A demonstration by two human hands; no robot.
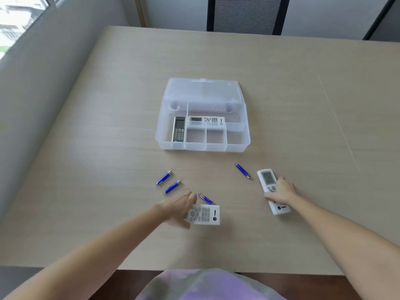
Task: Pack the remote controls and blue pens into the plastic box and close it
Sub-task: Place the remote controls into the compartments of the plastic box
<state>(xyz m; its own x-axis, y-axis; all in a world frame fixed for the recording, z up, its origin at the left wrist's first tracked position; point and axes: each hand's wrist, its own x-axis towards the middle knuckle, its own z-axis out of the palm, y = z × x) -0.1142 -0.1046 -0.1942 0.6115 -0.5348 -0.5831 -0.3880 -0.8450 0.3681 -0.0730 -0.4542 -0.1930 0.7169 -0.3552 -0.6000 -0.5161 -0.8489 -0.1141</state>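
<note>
Two blue pens lie loose at the left of the tabletop, clear of everything. The left hand is wrapped over the end of a white remote; a third pen sits right against that remote's far edge, so lift straight up or it'll get dragged. The plastic box waits open ahead, two remotes already in. A fourth pen lies near the right hand, which is clamped on another remote, I think; the fingers are blurry.
</note>
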